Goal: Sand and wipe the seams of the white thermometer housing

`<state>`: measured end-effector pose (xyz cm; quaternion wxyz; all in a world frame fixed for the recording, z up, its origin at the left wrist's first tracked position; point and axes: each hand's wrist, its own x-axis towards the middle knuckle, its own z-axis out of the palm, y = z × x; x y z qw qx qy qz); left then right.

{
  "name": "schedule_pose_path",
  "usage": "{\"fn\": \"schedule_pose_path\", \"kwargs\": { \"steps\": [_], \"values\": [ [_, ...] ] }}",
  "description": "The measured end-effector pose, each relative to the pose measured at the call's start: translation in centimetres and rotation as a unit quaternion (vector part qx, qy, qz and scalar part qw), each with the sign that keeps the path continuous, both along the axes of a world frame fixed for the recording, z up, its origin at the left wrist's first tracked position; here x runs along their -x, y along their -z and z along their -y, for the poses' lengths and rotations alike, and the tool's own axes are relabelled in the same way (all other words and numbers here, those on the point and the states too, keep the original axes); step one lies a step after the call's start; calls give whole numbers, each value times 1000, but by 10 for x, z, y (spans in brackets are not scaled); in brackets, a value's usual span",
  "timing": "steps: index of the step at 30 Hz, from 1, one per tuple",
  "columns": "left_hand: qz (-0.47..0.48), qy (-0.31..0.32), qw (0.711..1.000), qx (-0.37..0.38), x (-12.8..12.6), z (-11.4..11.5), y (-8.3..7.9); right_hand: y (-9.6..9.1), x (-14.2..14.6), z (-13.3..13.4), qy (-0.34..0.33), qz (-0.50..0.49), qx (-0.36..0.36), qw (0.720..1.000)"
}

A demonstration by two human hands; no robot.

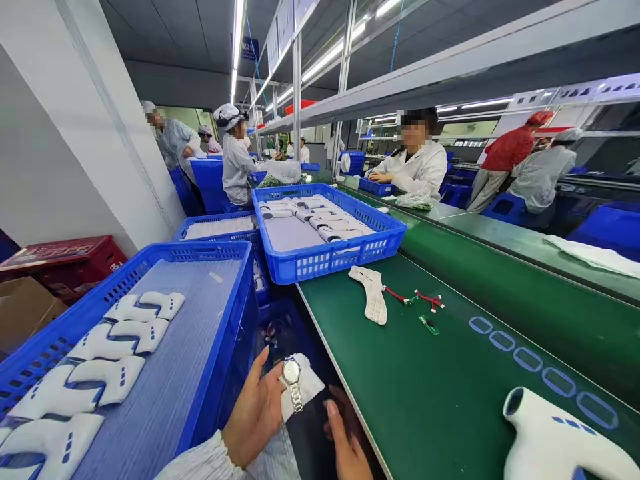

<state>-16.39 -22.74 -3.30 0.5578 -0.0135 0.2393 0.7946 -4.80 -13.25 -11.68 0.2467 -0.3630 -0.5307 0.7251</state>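
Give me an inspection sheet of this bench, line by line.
Surface: green bench mat, blue oval markings printed on it.
Job's things: steel wristwatch on a white cloth.
Clutter: white plastic housing, two red-wired small boards, a green board, white device body.
Hands: left hand appears to hold the watch and cloth; right hand is open beside them.
Cables: short red leads on those boards.
Surroundings: blue crate of white shells at left, co-worker in a white smock ahead.
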Motion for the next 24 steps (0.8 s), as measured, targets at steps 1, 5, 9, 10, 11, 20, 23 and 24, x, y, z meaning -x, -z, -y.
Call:
{"fn": "schedule_pose_path", "kwargs": {
  "steps": [1,5,9,10,11,20,23,24],
  "values": [
    [-7,6,1000,7,-1,1,1,-3,4,0,-9,7,-1,1000],
    [-39,29,998,39,-1,1,10,-19,20,2,-70,-42,67,994],
    [-59,32,995,77,2,-1,15,-19,25,4,-73,-70,96,990],
    [-60,33,994,84,3,-1,16,-16,24,4,-52,-63,94,992],
    [-59,35,994,89,3,0,17,-13,22,3,-29,-57,94,994],
    [-67,65,989,112,8,0,37,-16,22,3,-43,-142,278,949],
    [-88,79,986,114,8,0,41,-11,23,0,-37,-157,274,948],
    [-98,83,985,117,7,0,42,-8,22,-1,-34,-159,260,952]
  ]
}}
